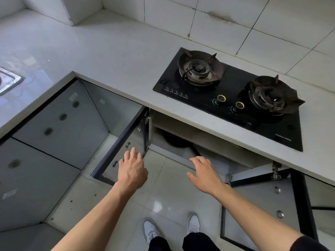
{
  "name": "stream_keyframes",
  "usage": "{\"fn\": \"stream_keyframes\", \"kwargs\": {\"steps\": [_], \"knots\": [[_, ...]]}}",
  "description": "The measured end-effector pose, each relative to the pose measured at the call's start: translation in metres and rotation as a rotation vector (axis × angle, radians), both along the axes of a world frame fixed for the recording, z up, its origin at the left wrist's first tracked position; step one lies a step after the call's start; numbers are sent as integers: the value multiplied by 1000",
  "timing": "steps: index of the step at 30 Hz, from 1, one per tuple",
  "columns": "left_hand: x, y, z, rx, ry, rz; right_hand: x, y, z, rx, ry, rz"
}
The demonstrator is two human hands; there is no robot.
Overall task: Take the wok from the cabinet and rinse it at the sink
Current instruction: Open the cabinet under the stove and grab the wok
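Observation:
A black wok (175, 140) sits inside the open cabinet (204, 140) under the counter, mostly hidden by the counter edge; its dark handle (196, 151) pokes toward me. My left hand (132, 169) hovers in front of the cabinet opening, fingers apart and empty, close to the open left door (119, 151). My right hand (204, 173) is stretched toward the opening just below the wok's handle, fingers spread, holding nothing. A corner of the steel sink (9, 80) shows at the far left edge.
A black two-burner gas hob (233, 98) is set in the white counter (108, 57) above the cabinet. The right cabinet door (262, 201) stands open beside my right arm. Grey glass doors (54, 127) line the left run. My shoes (150, 230) stand on the tiled floor.

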State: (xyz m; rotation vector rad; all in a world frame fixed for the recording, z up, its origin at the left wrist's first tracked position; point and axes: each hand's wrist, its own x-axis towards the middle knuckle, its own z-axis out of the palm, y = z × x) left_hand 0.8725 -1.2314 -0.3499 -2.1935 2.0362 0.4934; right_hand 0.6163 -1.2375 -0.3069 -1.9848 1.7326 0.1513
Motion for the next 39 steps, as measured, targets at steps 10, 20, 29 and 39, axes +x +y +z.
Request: {"fn": "stream_keyframes", "kwargs": {"steps": [10, 20, 29, 39], "knots": [[-115, -3, -10, 54, 75, -229, -85, 9, -31, 39, 3, -85], [-198, -28, -113, 79, 114, -295, -162, -18, -154, 95, -70, -154], [-201, -100, -330, -92, 79, -361, -179, -68, -357, -63, -75, -215], [-180, -192, -514, -368, 103, -417, -192, -141, -560, -292, 11, -99]]}}
